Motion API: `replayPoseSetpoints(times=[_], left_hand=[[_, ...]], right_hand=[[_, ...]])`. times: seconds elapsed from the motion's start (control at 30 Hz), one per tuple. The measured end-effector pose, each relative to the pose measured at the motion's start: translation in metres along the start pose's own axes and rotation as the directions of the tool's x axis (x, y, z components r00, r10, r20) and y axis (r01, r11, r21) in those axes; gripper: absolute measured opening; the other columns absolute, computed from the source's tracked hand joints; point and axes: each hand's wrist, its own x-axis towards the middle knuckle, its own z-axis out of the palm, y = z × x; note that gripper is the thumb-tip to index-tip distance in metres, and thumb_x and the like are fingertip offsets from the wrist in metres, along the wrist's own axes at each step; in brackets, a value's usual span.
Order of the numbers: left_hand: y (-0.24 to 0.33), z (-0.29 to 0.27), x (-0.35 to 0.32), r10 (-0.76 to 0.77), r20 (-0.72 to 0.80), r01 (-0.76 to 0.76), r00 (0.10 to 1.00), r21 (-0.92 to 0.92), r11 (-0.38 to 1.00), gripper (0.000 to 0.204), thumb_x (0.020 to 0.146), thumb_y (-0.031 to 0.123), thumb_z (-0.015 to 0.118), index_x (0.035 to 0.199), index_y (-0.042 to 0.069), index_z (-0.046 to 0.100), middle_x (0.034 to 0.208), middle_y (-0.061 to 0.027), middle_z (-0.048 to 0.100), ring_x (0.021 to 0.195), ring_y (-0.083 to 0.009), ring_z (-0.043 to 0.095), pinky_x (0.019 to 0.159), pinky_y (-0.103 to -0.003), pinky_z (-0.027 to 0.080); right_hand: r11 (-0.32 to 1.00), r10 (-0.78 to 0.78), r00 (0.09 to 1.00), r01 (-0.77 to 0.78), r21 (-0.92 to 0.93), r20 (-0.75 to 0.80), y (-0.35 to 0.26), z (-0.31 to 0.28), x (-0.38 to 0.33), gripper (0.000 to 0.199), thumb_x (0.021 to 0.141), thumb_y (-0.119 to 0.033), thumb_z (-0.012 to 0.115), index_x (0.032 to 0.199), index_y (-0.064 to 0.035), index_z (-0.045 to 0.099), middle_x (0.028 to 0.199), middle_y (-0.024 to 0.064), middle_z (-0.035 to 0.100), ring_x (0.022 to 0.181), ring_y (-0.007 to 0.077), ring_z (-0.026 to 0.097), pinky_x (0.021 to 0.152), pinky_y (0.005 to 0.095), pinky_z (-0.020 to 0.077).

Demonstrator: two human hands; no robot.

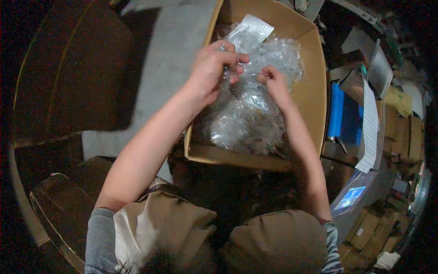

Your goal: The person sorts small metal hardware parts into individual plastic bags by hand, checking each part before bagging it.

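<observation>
An open cardboard box (255, 160) in front of me holds a heap of clear plastic bags (248, 130), with small dark pieces showing through them. Over the heap's left side, my left hand (214, 68) is curled around part of a clear plastic bag. To its right, my right hand (274, 83) is closed in a pinch at the crinkled plastic; its fingertips partly hide what lies between them. A white sheet with a printed grid (252, 27) rests on the bags near the far end of the box.
Large brown cardboard (82, 68) stands at the left beside grey floor (175, 55). Right of the box are a blue cylindrical object (336, 109), a hanging strip of printed labels (369, 123) and a small lit screen (352, 197). Several cardboard boxes (372, 228) are farther right.
</observation>
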Motion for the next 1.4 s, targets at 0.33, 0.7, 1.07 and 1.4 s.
replayPoseSetpoints(times=[0.33,0.7,1.07,1.4], left_hand=[[-0.034,-0.004,0.017,0.268,-0.094,-0.084,0.959,0.806,0.585,0.061,0.066,0.033,0.083,0.111,-0.001,0.058,0.09,-0.0165,0.067,0.072,-0.0213,0.065,0.059,-0.035,0.05],[-0.012,0.002,0.007,0.111,0.089,-0.136,0.99,0.351,0.926,0.025,0.082,0.018,0.071,0.102,0.004,0.065,0.087,-0.0048,0.07,0.068,-0.0083,0.059,0.058,-0.021,0.044],[-0.007,0.002,0.0,0.072,-0.035,-0.064,0.997,0.192,0.979,0.018,0.083,0.018,0.069,0.094,0.005,0.064,0.082,-0.0032,0.065,0.07,-0.0098,0.057,0.052,-0.026,0.043],[-0.004,0.021,-0.013,0.018,0.199,-0.09,0.98,0.357,0.93,0.042,0.086,0.039,0.068,0.11,0.005,0.06,0.088,-0.0006,0.064,0.073,-0.0082,0.06,0.056,-0.022,0.048]], right_hand=[[0.771,0.139,0.988,-0.07,0.633,-0.061,-0.073,-0.065,-0.03,0.017,0.086,-0.011,0.07,0.097,-0.0031,0.061,0.085,0.003,0.064,0.074,0.0119,0.061,0.065,0.0266,0.0519],[0.579,0.148,0.984,-0.004,0.815,-0.1,-0.115,-0.081,-0.054,0.022,0.095,-0.018,0.058,0.105,0.0015,0.063,0.097,0.0106,0.067,0.08,0.017,0.065,0.073,0.0284,0.054],[0.549,0.267,0.946,0.006,0.836,-0.183,-0.127,-0.09,-0.068,0.028,0.097,-0.02,0.055,0.112,0.0023,0.061,0.106,0.0136,0.067,0.092,0.0208,0.067,0.076,0.03,0.0558],[0.637,0.066,0.991,0.048,0.769,-0.116,-0.139,-0.05,-0.056,0.026,0.083,-0.008,0.072,0.106,-0.0006,0.06,0.092,0.0061,0.065,0.081,0.0124,0.061,0.072,0.0242,0.0485]])
